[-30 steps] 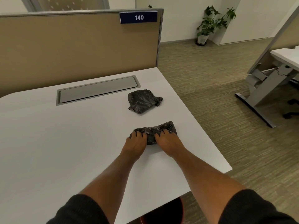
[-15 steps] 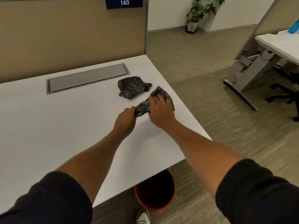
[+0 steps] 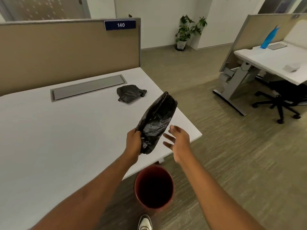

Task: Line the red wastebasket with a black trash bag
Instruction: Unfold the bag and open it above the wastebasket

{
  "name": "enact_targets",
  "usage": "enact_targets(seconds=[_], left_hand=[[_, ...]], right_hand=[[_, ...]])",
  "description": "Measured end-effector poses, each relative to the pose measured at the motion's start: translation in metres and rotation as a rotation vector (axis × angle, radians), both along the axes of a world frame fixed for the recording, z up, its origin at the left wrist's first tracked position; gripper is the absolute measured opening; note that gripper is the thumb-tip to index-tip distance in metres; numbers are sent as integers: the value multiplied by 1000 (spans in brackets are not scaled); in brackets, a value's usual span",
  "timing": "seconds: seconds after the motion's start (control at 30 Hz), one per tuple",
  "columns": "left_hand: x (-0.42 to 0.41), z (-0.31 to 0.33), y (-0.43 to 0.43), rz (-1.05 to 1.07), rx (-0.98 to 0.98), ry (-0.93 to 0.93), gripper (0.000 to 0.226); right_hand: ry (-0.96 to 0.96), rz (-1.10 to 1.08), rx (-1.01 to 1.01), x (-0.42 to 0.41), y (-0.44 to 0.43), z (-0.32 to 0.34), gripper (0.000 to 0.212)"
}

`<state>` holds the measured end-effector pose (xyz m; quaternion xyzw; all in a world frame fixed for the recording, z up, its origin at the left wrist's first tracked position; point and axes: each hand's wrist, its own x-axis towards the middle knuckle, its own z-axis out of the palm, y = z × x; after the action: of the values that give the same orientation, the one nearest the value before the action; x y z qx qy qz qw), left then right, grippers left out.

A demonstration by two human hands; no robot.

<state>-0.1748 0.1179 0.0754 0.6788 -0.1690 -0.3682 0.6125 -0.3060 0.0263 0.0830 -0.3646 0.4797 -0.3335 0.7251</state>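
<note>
Left hand [image 3: 132, 141] gripping trash bag [image 3: 156, 122]

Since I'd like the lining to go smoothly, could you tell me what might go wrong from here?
The black trash bag is pinched by the left hand alone; the right hand is open beside it, so it could slip. It is partly unfolded, so finding its mouth may take fumbling. The red wastebasket stands by a shoe, so a step could tip it.

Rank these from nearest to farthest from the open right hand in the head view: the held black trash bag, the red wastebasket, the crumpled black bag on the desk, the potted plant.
1. Held black trash bag, just left of the right hand.
2. Red wastebasket, on the floor below it.
3. Crumpled black bag, farther back on the white desk.
4. Potted plant, by the far wall.
</note>
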Motion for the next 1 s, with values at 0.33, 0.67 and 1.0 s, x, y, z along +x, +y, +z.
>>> enact_targets(seconds=[0.33,0.67,1.0], left_hand=[[-93,9,119,-30,-85,201,51],[-143,-29,194,52,-5,119,28],[-175,-62,197,1,62,697,68]], right_hand=[[-27,0,-47,-89,131,9,13],[44,-183,-117,-163,184,-7,27],[395,-155,-249,-210,172,-32,28]])
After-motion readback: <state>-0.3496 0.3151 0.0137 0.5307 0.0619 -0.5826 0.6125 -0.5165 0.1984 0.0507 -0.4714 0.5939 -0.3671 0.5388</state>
